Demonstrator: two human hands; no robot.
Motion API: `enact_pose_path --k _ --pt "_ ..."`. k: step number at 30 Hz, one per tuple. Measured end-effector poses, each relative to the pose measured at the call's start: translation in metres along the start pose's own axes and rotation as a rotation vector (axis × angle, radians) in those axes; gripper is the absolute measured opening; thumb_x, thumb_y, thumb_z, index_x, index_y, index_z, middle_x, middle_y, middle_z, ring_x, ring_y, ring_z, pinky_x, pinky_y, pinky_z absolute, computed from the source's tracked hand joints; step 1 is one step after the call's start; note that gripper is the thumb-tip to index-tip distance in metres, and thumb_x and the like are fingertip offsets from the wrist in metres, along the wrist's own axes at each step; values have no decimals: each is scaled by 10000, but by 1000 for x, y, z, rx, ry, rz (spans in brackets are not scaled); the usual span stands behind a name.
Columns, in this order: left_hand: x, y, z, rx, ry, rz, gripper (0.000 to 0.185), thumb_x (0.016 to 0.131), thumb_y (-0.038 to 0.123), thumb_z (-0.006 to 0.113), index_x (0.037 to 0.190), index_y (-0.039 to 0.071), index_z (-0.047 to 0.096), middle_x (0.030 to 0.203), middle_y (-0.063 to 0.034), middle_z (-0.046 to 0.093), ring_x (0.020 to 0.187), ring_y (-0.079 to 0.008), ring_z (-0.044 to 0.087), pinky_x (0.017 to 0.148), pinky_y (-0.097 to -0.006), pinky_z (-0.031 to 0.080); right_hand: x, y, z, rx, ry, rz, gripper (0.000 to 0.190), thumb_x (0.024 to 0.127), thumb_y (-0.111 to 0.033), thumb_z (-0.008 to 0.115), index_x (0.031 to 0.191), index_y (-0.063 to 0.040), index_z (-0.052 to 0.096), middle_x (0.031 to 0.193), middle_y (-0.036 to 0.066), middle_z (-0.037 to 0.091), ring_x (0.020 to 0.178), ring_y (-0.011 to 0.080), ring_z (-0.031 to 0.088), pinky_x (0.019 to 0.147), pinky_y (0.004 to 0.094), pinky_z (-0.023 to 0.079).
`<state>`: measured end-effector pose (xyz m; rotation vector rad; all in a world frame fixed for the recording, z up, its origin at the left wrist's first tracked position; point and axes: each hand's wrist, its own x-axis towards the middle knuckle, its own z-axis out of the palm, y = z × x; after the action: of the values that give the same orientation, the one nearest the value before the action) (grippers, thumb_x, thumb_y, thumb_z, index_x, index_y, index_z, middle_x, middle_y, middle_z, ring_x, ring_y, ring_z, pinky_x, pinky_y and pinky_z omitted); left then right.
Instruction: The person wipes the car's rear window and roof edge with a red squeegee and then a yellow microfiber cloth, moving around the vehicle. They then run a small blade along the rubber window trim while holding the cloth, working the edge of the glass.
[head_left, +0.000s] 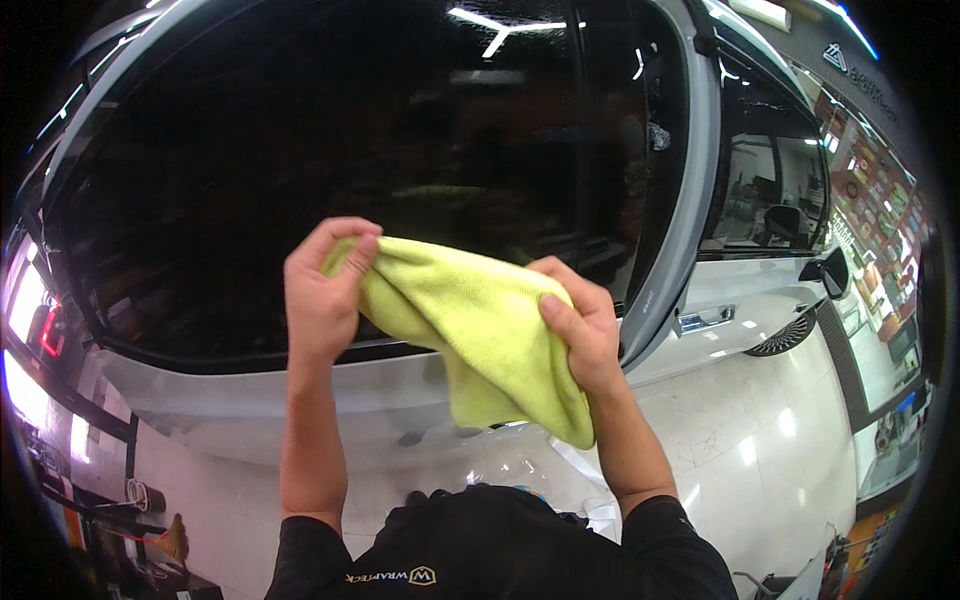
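Note:
A yellow-green microfiber cloth (480, 315) is stretched between my two hands, in front of the dark side window (420, 135) of a light-coloured vehicle. My left hand (326, 285) pinches its upper left corner between thumb and fingers. Its right edge is gripped in my right hand (581, 322), thumb on top. The cloth's lower part hangs in loose folds towards my right forearm. Below the window runs the pale body panel (225, 401), partly hidden by my arms and the cloth.
On the right are a grey pillar edge (694, 180), another window (772, 172), a chrome door handle (705, 319) and a side mirror (829, 274). White strips (600, 514) lie on the tiled floor (720, 420). A broom head (175, 538) stands at lower left.

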<state>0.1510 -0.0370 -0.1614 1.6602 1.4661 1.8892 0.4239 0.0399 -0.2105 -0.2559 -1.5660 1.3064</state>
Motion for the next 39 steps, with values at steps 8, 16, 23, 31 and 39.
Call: enact_pose_path --k 8,16,23,31,39 --pt "-67 -17 105 371 -267 78 344 959 56 677 1301 73 713 1160 -172 675 1028 -356 696 865 -392 555 18 -22 8 667 269 54 396 1071 -174 607 1411 27 577 1225 167 748 1103 247 760 1018 394 608" --pt "13 -7 162 -541 -540 -206 301 1042 140 632 1300 -7 680 1161 -84 757 995 -211 731 875 -356 587 62 -41 27 -760 735 -682 703 989 -113 644 1593 110 363 1644 330 357 1523 447 397 1266 490 299" --pt "69 23 189 -1530 -624 -267 574 1114 444 409 1492 28 527 1327 -220 680 1143 -394 702 1009 -511 583 209 -85 8 -1556 696 -903 658 869 -163 644 1467 88 528 1610 285 458 1507 460 412 1189 590 390" --pt "102 23 189 -1787 -559 -284 544 1107 501 466 1489 121 543 1347 -140 670 1208 -308 682 1059 -479 567 278 -64 48 -1938 330 -893 625 825 -268 753 1342 64 638 1374 258 598 1387 424 520 1121 641 426" --pt "112 15 241 -1882 -617 -188 533 1111 496 479 1503 137 526 1387 -126 643 1237 -284 667 1092 -473 544 276 -94 -1 -1885 347 -820 644 824 -274 774 1349 25 552 1322 222 631 1325 387 574 1079 628 441"
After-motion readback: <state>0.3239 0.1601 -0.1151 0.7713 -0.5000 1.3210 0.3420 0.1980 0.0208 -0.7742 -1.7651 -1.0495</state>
